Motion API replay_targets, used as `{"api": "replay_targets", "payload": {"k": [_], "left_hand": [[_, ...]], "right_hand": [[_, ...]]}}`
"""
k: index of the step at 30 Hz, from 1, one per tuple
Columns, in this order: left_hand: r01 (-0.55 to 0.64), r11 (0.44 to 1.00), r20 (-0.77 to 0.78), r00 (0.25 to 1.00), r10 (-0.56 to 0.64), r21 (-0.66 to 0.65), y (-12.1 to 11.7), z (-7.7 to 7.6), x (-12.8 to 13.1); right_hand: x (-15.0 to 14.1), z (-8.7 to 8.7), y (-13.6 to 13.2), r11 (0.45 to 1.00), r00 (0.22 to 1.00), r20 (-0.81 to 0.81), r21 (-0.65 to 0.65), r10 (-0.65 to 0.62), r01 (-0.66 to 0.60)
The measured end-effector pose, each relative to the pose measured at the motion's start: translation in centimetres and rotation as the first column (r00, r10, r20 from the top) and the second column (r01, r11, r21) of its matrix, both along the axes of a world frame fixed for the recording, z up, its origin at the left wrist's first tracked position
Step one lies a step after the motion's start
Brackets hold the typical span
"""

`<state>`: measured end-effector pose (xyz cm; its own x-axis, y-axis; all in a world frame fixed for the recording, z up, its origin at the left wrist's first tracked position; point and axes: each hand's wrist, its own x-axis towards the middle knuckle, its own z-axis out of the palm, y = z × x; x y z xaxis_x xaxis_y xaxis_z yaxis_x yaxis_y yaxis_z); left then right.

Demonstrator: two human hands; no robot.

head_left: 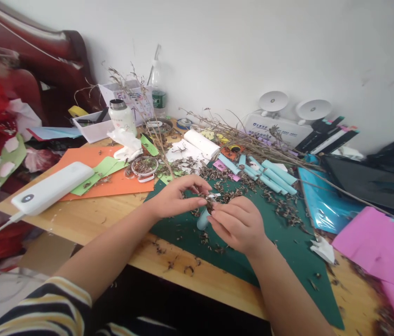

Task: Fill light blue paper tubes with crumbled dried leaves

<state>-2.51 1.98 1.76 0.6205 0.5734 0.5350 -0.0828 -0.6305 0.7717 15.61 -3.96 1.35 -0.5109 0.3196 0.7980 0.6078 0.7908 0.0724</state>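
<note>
My left hand [183,197] is closed, thumb and fingertips brought together over the green cutting mat [252,268]. What those fingertips hold is partly hidden. My right hand [240,224] meets it from the other side, pinching a small dark clump of dried plant bits [210,204]. A light blue paper roll [203,220] shows just under the fingertips; whether a hand touches it I cannot tell. Crumbled dried leaves [286,210] lie scattered over the mat. Several more blue paper rolls [277,172] rest beyond my right hand.
Dry branches [224,126] stretch across the back. At left are a white power bank [53,186] with a cable, orange paper [113,182], a clear tub of dried bits [144,166] and an uncapped white bottle [122,116]. Pink paper [375,252] and a dark laptop [375,182] lie right.
</note>
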Motion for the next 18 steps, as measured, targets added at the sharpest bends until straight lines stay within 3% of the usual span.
{"api": "replay_targets", "payload": {"k": [2,10,18], "left_hand": [[0.031,1.0,-0.009,0.999,-0.031,-0.005,0.3,0.31,-0.36],[0.113,0.978,-0.048,0.993,-0.106,0.176,0.09,0.83,-0.38],[0.135,0.983,-0.079,0.989,-0.127,0.12,-0.38,0.81,-0.04]], "right_hand": [[0.0,-0.14,-0.04,0.999,1.0,0.002,0.032,-0.004,0.004],[0.15,-0.46,-0.19,0.994,1.0,0.004,0.106,0.006,-0.007],[-0.44,-0.58,-0.24,0.989,0.995,-0.022,0.117,0.094,-0.091]]}}
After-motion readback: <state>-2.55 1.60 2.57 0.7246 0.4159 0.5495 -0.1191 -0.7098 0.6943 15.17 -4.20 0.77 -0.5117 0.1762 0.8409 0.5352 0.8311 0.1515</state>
